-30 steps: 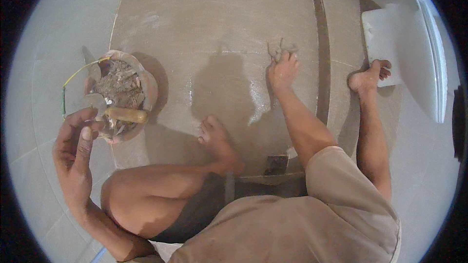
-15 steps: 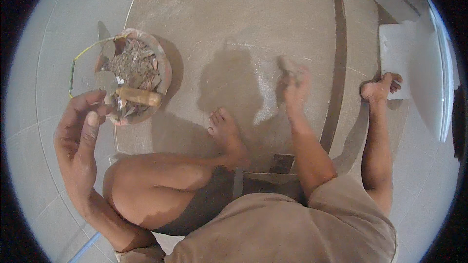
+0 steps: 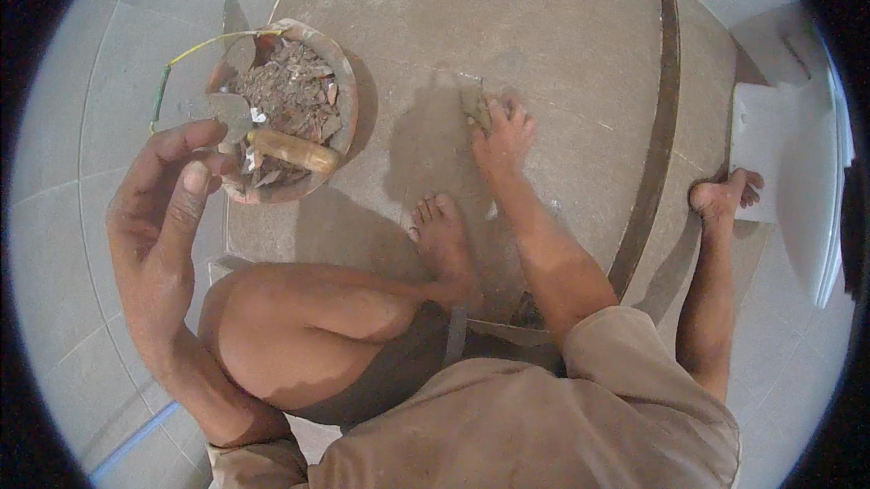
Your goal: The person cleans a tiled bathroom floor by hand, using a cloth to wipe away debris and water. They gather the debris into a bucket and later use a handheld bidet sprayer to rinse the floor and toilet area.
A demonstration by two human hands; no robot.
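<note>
Reaching out over the tiled floor, my right hand (image 3: pixel 507 140) presses a small grey-green, sponge-like pad (image 3: pixel 474 108) against the tiles; its exact kind is unclear. My left hand (image 3: pixel 168 208) is raised beside the bucket (image 3: pixel 349 117), fingers loosely bent and thumb apart, with nothing visible in it. Grey-brown rubble and broken bits (image 3: pixel 285 81) fill the bucket. Lying on top of them is a trowel with a wooden handle (image 3: pixel 294 152), its blade partly behind my left fingers. The bucket's thin yellow-and-green handle (image 3: pixel 190 51) hangs out to the left.
A raised tile ledge (image 3: pixel 698 90) with a dark groove runs along the right. Beyond it stands a white fixture (image 3: pixel 797 154), my right foot (image 3: pixel 725 194) against its base. My left foot (image 3: pixel 439 231) is on the floor near the middle. A blue strip (image 3: pixel 136 439) lies lower left.
My right hand has moved left across the tiles with the pad. The whole view has shifted, so the bucket appears higher and farther right. My left hand stays raised beside it.
</note>
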